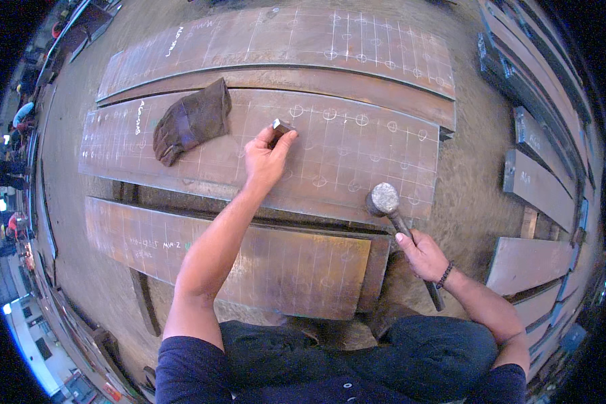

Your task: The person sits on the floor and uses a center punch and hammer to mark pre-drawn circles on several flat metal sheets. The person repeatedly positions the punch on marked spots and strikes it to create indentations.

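Note:
My left hand pinches a short dark block, possibly a metal stamp, between thumb and fingers. It is over the middle steel plate, which carries white chalk lines and circles. In my right hand is a hammer, gripped by its dark handle, with the round metal head over the same plate's front right part. A crumpled dark brown cloth or leather bag lies on that plate, left of my left hand.
Another marked plate lies at the far side, and a nearer plate sits before my knees. Narrow gaps run between them. Stacked steel pieces line the right. People are small at the far left edge.

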